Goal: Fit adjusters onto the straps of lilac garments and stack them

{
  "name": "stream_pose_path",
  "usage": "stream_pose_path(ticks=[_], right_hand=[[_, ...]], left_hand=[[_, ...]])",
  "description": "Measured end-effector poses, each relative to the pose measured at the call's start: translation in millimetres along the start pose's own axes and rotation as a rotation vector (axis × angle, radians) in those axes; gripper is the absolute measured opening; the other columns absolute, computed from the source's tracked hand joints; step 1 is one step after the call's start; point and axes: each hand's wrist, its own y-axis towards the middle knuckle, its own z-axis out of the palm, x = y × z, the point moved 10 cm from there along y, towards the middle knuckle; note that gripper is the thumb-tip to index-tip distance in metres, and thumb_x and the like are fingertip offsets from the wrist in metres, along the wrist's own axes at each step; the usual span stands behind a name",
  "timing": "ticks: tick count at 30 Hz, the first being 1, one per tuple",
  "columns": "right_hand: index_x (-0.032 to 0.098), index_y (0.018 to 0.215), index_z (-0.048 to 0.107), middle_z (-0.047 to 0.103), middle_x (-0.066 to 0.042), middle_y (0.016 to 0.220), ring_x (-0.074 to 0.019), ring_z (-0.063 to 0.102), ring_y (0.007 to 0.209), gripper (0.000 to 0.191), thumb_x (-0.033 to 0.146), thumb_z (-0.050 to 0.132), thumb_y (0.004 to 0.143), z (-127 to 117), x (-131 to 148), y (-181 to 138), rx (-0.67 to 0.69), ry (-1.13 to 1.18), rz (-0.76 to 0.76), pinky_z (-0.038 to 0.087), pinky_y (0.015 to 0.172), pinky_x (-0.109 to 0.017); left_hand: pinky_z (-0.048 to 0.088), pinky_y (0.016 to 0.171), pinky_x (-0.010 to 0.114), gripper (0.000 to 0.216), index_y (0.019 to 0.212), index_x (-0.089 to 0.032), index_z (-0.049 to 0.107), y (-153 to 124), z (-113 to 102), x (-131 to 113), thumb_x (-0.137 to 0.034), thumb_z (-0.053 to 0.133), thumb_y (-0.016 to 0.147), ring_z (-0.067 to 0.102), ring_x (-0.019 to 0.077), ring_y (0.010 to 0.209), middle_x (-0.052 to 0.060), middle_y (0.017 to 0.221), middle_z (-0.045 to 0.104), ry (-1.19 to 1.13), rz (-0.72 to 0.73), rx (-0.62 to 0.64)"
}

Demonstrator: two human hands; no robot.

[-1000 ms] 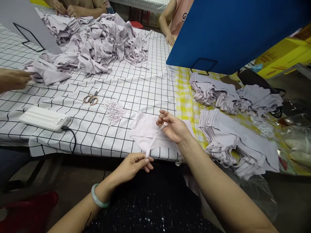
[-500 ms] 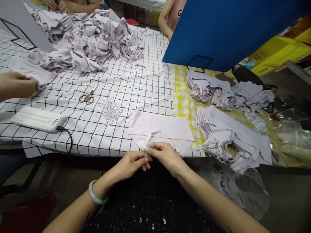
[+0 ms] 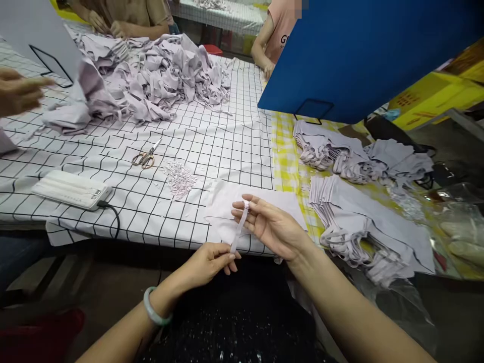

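My left hand (image 3: 214,263) pinches the lower end of a narrow pale lilac fabric strap (image 3: 239,229) at the table's front edge. Higher up, my right hand (image 3: 270,222), palm turned up, grips the strap's other end between thumb and fingers, so the strap runs taut between both hands. Beneath and behind my right hand lies a flat pale lilac fabric piece (image 3: 223,201), partly covered by it. Left of that piece are a small heap of fabric snippets (image 3: 179,179) and a pair of scissors (image 3: 146,155), which neither hand touches.
A large pile of lilac fabric pieces (image 3: 166,75) lies at the back left. Stacked strapped pieces (image 3: 363,217) are at right, beside a blue panel (image 3: 321,55). A white power bank (image 3: 70,189) with a cable sits at left. A co-worker's hand (image 3: 18,93) reaches in there.
My right hand has moved up and right from my left, drawing the strap out between them. The co-worker's hand at left has let go of a fabric piece. The view has tilted slightly.
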Motion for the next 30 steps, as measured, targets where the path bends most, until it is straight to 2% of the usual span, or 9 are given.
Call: stream_pose_path(ticks=[4, 8, 11, 13, 16, 19, 24, 27, 30], right_hand=[[0.019, 0.11, 0.059, 0.073, -0.004, 0.096, -0.0099, 0.066, 0.073, 0.022, 0.013, 0.061, 0.089, 1, 20, 3, -0.036, 0.0, -0.077, 0.058, 0.07, -0.022], [0.024, 0.126, 0.052, 0.071, 0.0, 0.095, -0.0037, 0.047, 0.051, 0.038, 0.023, 0.065, 0.09, 19, 12, -16, 0.069, -0.165, -0.138, 0.041, 0.047, -0.016], [0.026, 0.132, 0.045, 0.069, 0.002, 0.088, -0.0037, 0.043, 0.048, 0.045, 0.03, 0.064, 0.092, 34, -12, -36, 0.183, -0.281, -0.123, 0.036, 0.046, -0.017], [0.025, 0.127, 0.045, 0.067, 0.003, 0.083, -0.0045, 0.044, 0.049, 0.04, 0.033, 0.062, 0.092, 34, -27, -44, 0.182, -0.318, -0.103, 0.036, 0.047, -0.018], [0.024, 0.117, 0.044, 0.065, 0.004, 0.081, -0.005, 0.044, 0.049, 0.031, 0.034, 0.06, 0.092, 21, -38, -45, 0.092, -0.354, -0.078, 0.033, 0.046, -0.018], [0.024, 0.112, 0.044, 0.061, 0.006, 0.074, -0.0053, 0.042, 0.049, 0.028, 0.034, 0.059, 0.091, 11, -43, -41, 0.04, -0.394, -0.056, 0.03, 0.046, -0.018], [0.022, 0.102, 0.051, 0.058, 0.006, 0.07, -0.0065, 0.039, 0.051, 0.026, 0.041, 0.062, 0.088, 3, -58, -46, 0.024, -0.501, -0.041, 0.029, 0.048, -0.02], [0.019, 0.085, 0.057, 0.053, 0.004, 0.067, -0.0089, 0.045, 0.059, 0.03, 0.047, 0.065, 0.087, -9, -59, -55, -0.044, -0.585, -0.094, 0.035, 0.053, -0.022], [0.018, 0.079, 0.06, 0.052, 0.004, 0.064, -0.0082, 0.043, 0.057, 0.033, 0.05, 0.068, 0.084, -25, -48, -54, -0.13, -0.588, -0.144, 0.035, 0.053, -0.021]], left_hand=[[0.05, 0.071, 0.03, 0.029, 0.102, -0.013, 0.07, -5, -1, -4, -0.036, 0.054, 0.093, 0.062, 0.0141, 0.07, 0.007, 0.083, 0.072, 0.028, -0.018, 0.004], [0.047, 0.062, 0.027, 0.033, 0.117, -0.017, 0.066, -14, -10, -24, -0.036, 0.059, 0.092, 0.057, 0.0109, 0.06, 0.004, 0.081, 0.07, 0.011, -0.053, 0.055], [0.04, 0.055, 0.024, 0.028, 0.107, -0.016, 0.07, -14, -29, -55, -0.036, 0.058, 0.093, 0.049, 0.0084, 0.056, 0.001, 0.072, 0.063, -0.072, 0.064, -0.043], [0.037, 0.055, 0.023, 0.023, 0.103, -0.016, 0.07, -12, -36, -67, -0.032, 0.058, 0.092, 0.046, 0.0077, 0.057, -0.001, 0.069, 0.06, -0.176, 0.134, -0.097], [0.037, 0.056, 0.023, 0.018, 0.1, -0.015, 0.068, -9, -34, -67, -0.026, 0.059, 0.089, 0.048, 0.0083, 0.06, 0.0, 0.071, 0.061, -0.303, 0.162, -0.128], [0.038, 0.057, 0.023, 0.014, 0.093, -0.015, 0.065, -10, -32, -61, -0.028, 0.061, 0.088, 0.05, 0.0087, 0.062, 0.001, 0.074, 0.063, -0.303, 0.161, -0.171], [0.038, 0.056, 0.024, 0.014, 0.079, -0.016, 0.058, -21, -29, -59, -0.027, 0.059, 0.088, 0.048, 0.01, 0.062, 0.0, 0.071, 0.058, 0.004, 0.192, -0.285], [0.037, 0.056, 0.025, 0.012, 0.074, -0.017, 0.057, -25, -20, -71, -0.019, 0.057, 0.086, 0.047, 0.0107, 0.063, -0.001, 0.071, 0.054, 0.304, 0.305, -0.334], [0.042, 0.06, 0.027, 0.011, 0.08, -0.017, 0.058, -17, -11, -87, -0.014, 0.052, 0.089, 0.051, 0.0127, 0.067, 0.001, 0.075, 0.057, 0.517, 0.482, -0.315]])
